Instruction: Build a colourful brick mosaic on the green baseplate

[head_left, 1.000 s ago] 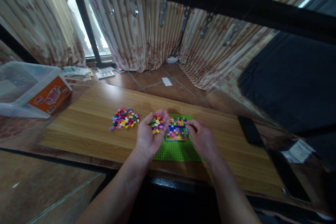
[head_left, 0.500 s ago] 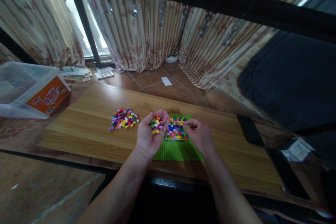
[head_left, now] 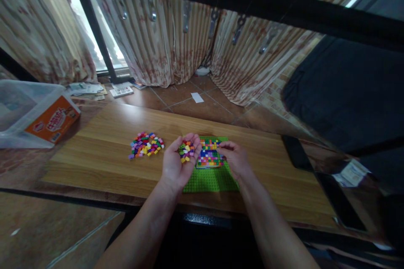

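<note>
My left hand (head_left: 176, 166) is cupped palm up, holding a small heap of coloured toy bricks (head_left: 186, 151). To its right, a block built of multicoloured bricks (head_left: 210, 157) sits on a green studded baseplate (head_left: 214, 180). My right hand (head_left: 235, 157) reaches over the block's right side. Its thumb and forefinger are pinched together at the upper rows; whatever is between the fingertips is too small to make out. A loose pile of bricks (head_left: 147, 145) lies on the wooden board to the left of my left hand.
The wooden board (head_left: 94, 151) lies across a low table. At the far left stands a clear plastic bin (head_left: 31, 92) with an orange label. Dark flat objects (head_left: 295, 151) lie by the right end, near a folded paper (head_left: 352, 172). A dark bar with hooks crosses above.
The view has shifted slightly, so the scene sits a little further left. My right fingertips remain pinched at the block's upper right. My left hand still cups the bricks.
</note>
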Tool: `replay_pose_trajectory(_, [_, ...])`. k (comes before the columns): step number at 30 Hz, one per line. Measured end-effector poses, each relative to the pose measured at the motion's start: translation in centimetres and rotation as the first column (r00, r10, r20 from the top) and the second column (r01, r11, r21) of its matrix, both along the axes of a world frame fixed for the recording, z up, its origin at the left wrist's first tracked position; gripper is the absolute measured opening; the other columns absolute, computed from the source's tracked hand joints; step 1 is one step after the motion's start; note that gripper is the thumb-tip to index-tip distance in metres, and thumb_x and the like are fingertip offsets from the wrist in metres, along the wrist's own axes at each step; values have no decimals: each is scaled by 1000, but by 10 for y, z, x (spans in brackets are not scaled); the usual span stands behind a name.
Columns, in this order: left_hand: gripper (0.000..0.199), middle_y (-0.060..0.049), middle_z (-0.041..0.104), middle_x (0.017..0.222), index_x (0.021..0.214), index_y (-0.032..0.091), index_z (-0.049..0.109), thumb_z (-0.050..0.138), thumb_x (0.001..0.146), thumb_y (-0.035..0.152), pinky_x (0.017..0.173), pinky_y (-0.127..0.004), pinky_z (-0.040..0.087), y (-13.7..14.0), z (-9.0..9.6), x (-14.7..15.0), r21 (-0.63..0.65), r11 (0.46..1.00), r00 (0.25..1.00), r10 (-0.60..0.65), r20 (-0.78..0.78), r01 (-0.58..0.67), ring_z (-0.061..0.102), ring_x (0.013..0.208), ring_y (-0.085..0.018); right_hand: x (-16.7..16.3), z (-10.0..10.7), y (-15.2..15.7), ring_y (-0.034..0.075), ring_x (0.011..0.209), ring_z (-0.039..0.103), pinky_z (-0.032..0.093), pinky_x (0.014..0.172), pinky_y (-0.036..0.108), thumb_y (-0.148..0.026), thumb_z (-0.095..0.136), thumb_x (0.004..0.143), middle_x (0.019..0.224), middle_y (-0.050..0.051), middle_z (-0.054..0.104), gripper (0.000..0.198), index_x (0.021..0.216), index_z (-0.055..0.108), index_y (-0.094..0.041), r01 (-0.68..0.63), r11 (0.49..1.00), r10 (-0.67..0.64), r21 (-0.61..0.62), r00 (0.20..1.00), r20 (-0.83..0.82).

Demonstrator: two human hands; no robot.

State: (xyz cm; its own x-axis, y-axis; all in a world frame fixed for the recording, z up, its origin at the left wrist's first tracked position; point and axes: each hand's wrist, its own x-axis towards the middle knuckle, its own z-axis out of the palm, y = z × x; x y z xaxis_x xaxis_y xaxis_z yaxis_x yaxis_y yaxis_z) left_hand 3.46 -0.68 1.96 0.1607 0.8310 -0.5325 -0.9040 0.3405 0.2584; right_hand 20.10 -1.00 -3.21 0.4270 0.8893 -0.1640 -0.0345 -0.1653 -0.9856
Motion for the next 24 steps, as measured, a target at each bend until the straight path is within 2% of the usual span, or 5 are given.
replay_pose_trajectory(7, [25, -15, 74, 90, 87, 9, 71, 50, 93, 21, 90, -35, 58, -3, -1, 2, 39, 997, 998, -62, -13, 62, 72, 89, -21, 7, 8, -7, 11, 54, 51, 39, 50, 25, -45, 84, 52, 63, -2, 62, 36, 68, 65, -19, -34, 999, 35, 36, 999, -23])
replay_pose_trajectory(10, [27, -16, 75, 95, 86, 8, 71, 50, 94, 24, 94, -36, 56, -4, -2, 3, 77, 994, 996, -84, -3, 84, 72, 95, -23, 15, 17, -8, 9, 48, 41, 33, 47, 24, -47, 80, 61, 54, -6, 53, 32, 67, 64, -20, 62, 988, -64, 142, 998, 11])
replay_pose_trajectory(13, [27, -17, 75, 99, 88, 8, 71, 50, 94, 26, 98, -39, 54, -5, -3, 5, 93, 990, 994, -106, 10, 105, 71, 101, -24, 13, 27, -11, 10, 52, 45, 39, 52, 26, -42, 74, 72, 56, -5, 55, 22, 71, 66, -21, 80, 960, -111, 270, 988, 103])
replay_pose_trajectory(19, [30, -18, 74, 105, 90, 8, 71, 48, 96, 27, 97, -36, 54, -7, -1, 10, 103, 985, 989, -142, 31, 139, 70, 104, -24, -13, 42, -31, 17, 85, 64, 51, 73, 32, -29, 63, 88, 94, 3, 69, 13, 94, 74, -26, -339, 879, 121, 334, 838, 532])
replay_pose_trajectory(24, [35, -15, 73, 102, 92, 7, 71, 45, 99, 29, 86, -28, 56, -10, 0, 13, 132, 971, 977, -206, 54, 197, 70, 99, -21, -23, 39, -37, 19, 98, 66, 54, 86, 35, -25, 58, 93, 105, 5, 66, 19, 104, 74, -27, -452, 847, 163, 280, 722, 672])
